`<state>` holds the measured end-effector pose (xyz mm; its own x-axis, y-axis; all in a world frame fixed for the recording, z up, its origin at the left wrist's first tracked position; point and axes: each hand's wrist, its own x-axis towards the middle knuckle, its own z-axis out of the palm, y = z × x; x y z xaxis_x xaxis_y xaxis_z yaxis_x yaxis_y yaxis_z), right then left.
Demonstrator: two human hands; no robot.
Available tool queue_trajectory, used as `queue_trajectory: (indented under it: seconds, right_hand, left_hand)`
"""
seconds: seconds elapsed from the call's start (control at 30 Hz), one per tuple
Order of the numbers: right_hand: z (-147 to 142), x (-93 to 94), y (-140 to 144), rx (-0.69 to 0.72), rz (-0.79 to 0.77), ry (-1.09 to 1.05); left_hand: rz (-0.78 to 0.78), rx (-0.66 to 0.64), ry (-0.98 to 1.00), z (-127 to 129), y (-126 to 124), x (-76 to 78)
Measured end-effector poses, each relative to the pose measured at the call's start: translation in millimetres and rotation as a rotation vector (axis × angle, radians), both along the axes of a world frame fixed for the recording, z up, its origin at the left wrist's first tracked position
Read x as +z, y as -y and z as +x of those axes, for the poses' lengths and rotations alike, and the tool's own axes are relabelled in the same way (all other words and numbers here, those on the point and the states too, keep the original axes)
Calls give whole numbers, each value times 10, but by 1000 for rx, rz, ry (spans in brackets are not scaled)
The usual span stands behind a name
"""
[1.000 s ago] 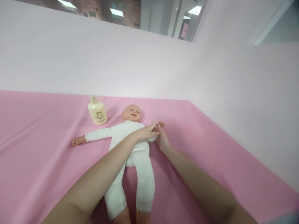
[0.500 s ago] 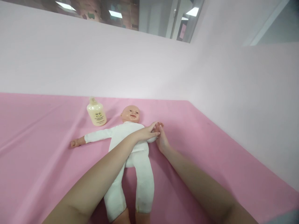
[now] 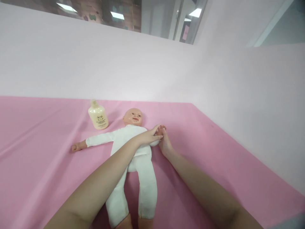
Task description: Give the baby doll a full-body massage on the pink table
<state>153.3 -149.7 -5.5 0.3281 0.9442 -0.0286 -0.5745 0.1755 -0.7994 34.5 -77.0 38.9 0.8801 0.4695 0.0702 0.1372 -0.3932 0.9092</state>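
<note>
A baby doll point(image 3: 124, 137) with a white cloth body lies on its back, its bald head toward the wall. My left forearm crosses its torso, and my left hand point(image 3: 150, 136) is closed around the doll's arm at the wrist, on the right side of the picture. From the other side my right hand point(image 3: 166, 144) grips the doll's small hand point(image 3: 162, 128), thumb raised along it. The doll's other arm stretches out to the left, untouched. My fingers partly cover the held forearm and hand.
A pale yellow pump bottle point(image 3: 98, 117) stands left of the doll's head. Pink cloth point(image 3: 43, 133) with a few creases covers the surface. White walls point(image 3: 95, 63) border it at the back and right, with a window or mirror point(image 3: 157, 19) above.
</note>
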Motion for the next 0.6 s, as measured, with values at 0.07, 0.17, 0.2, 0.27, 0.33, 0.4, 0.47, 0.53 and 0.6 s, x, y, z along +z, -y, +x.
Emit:
queue_trajectory:
  seconds: [0.07, 0.17, 0.2, 0.27, 0.33, 0.4, 0.47, 0.53, 0.6]
  right_hand:
    - [1, -7, 0, -1, 7, 9]
    - [2, -14, -2, -5, 5, 15]
    - [2, -16, -4, -9, 2, 13]
    - [3, -18, -8, -19, 0, 5]
    - [0, -15, -11, -27, 1, -2]
    - [-4, -4, -10, -25, 0, -9]
    - [-10, 12, -5, -18, -9, -20]
    - [-16, 28, 2, -21, -25, -33]
    - [-21, 41, 9, -25, -28, -37]
  left_hand:
    - [-3, 5, 6, -2, 6, 10]
    - [-1, 6, -12, -4, 11, 23]
    - [-2, 3, -17, -4, 12, 26]
    - [-2, -4, -15, -3, 13, 27]
    - [-2, -6, -6, 0, 12, 24]
    - [-3, -1, 3, 1, 13, 21]
    - [-5, 5, 6, 0, 17, 23]
    - [-4, 4, 1, -5, 24, 33]
    - [2, 2, -10, -12, 32, 51]
